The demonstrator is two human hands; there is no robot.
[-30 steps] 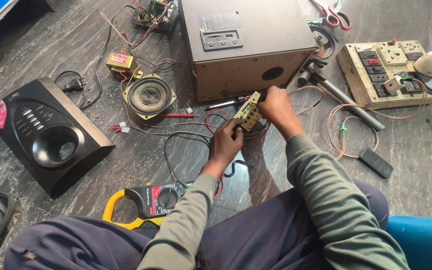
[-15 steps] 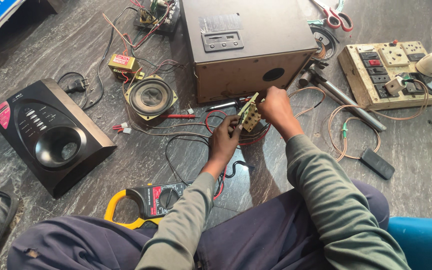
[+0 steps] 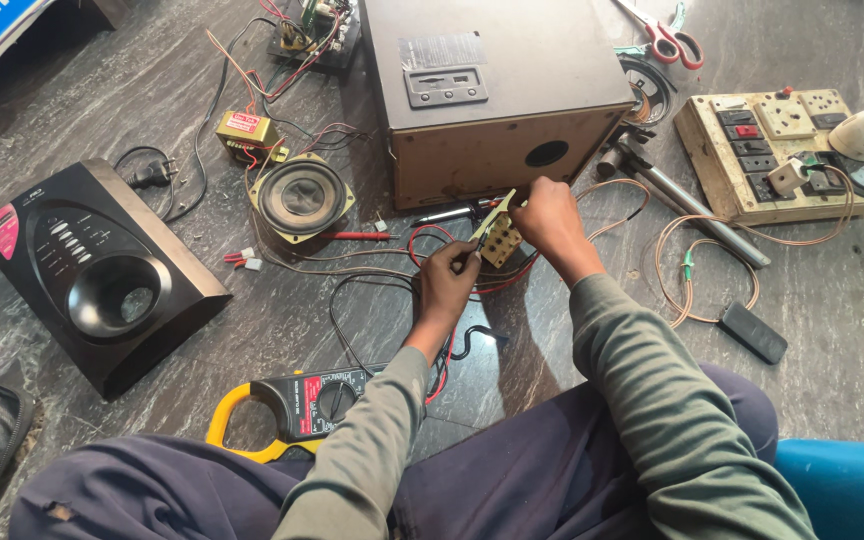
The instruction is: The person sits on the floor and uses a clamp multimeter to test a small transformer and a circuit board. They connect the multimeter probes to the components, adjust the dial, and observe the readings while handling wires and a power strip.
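My right hand (image 3: pixel 550 222) grips a small tan circuit board (image 3: pixel 500 238) by its edge, just above the floor in front of a brown wooden speaker box (image 3: pixel 492 90). My left hand (image 3: pixel 447 282) is closed on a thin probe whose tip touches the board. Red and black wires (image 3: pixel 422 250) run from the board across the floor. A yellow and black clamp meter (image 3: pixel 292 405) lies near my left knee, its leads trailing toward my hands.
A loose speaker cone (image 3: pixel 300 197) and a yellow transformer (image 3: pixel 246 128) lie left of the box. A black front panel (image 3: pixel 97 272) lies far left. At right are a switchboard with sockets (image 3: pixel 787 150), a hammer (image 3: pixel 677 195), scissors (image 3: pixel 664 38) and a black remote (image 3: pixel 752 332).
The board has turned a little in my right hand and both hands have drifted slightly toward the box. My left hand still holds the probe at the board.
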